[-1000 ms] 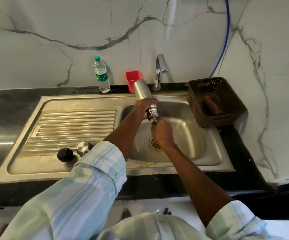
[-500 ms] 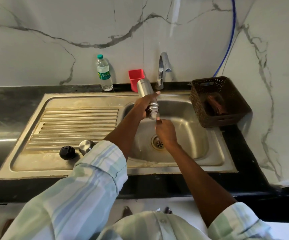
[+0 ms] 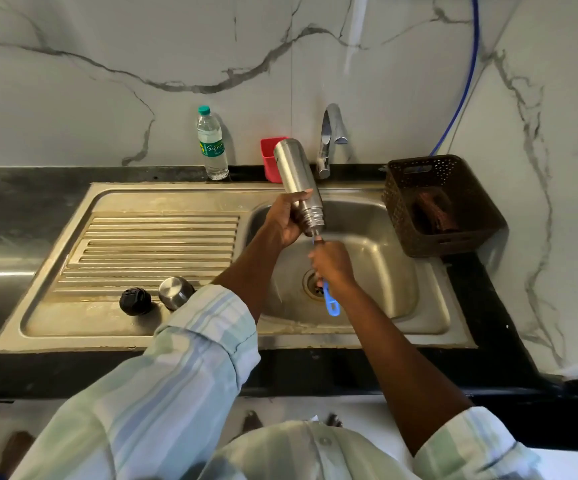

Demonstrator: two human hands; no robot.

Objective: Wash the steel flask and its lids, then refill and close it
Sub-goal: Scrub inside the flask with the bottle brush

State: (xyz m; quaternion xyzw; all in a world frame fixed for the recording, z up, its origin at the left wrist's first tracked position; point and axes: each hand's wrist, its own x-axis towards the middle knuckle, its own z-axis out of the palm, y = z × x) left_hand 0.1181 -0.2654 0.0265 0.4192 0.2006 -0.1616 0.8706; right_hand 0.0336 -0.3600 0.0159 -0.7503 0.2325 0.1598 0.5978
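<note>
Both hands busy: flask (image 3: pixel 298 178) gripped mouth-down over sink (image 3: pixel 377 237) by left hand (image 3: pixel 286 221), blue brush (image 3: pixel 331 303) clutched in right hand (image 3: pixel 332 265).

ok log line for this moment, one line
step: scrubbing inside flask | left hand: holds steel flask mouth-down over sink | right hand: grips blue bottle brush | lids: on drainboard

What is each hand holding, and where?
Left hand grips the steel flask near its neck; right hand grips the blue brush handle.
</note>
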